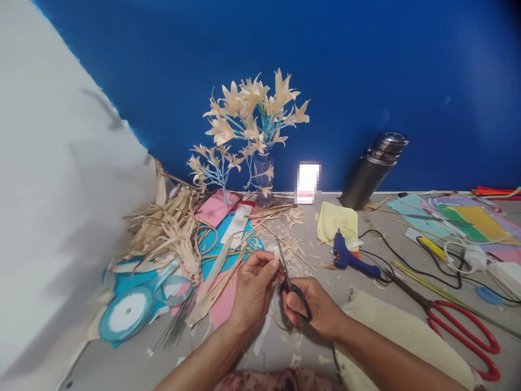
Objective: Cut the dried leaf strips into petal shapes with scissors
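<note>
My left hand (pixel 257 285) pinches a small pale piece of corn husk (pixel 277 254) between thumb and fingertips. Black-handled scissors (pixel 299 298) are in my right hand (pixel 315 307), with fingers through the loops. Their blades point up and away, right beside the pale piece; whether they touch it I cannot tell. Under and beyond both hands, husk scraps (pixel 299 250) litter the grey table. Left of my left hand lie long dried husk strips (pixel 214 296) and a bundle of thin dark wires (pixel 179 320).
Husk flowers (pixel 252 108) stand in a clear vase (pixel 264 176) by the blue wall. A dried husk heap (pixel 175 217) and ribbon spool (pixel 126 315) lie left. To the right are a blue glue gun (pixel 352 258), a dark flask (pixel 370 174) and red-handled scissors (pixel 464 331).
</note>
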A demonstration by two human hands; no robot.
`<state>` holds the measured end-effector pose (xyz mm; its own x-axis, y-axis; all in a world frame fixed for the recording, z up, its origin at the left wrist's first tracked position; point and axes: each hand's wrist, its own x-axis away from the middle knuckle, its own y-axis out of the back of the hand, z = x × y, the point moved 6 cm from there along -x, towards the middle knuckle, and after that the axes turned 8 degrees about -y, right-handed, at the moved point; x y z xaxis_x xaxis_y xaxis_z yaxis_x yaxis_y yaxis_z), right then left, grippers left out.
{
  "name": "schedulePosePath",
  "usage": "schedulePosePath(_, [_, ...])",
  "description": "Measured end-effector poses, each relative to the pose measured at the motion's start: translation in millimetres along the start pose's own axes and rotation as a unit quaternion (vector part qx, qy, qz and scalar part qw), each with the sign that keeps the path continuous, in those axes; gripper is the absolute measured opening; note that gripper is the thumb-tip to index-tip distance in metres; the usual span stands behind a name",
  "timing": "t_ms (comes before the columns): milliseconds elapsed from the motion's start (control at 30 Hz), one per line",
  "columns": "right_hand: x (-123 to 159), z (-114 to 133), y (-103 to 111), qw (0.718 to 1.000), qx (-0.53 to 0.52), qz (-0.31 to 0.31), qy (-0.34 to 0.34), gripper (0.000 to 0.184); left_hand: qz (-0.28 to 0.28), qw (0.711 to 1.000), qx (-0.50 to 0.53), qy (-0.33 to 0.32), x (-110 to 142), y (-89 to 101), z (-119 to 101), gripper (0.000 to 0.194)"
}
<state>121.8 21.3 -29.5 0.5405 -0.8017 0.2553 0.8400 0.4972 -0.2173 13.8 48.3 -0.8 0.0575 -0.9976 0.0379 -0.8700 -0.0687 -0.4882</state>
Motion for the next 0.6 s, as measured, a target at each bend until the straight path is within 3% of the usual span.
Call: schedulePosePath(600, [0.2, 0.9, 1.7, 1.0, 0.013, 0.009, 0.006, 0.062, 0.029, 0.998, 0.046, 0.028, -1.2, 0.4, -0.5, 0.019])
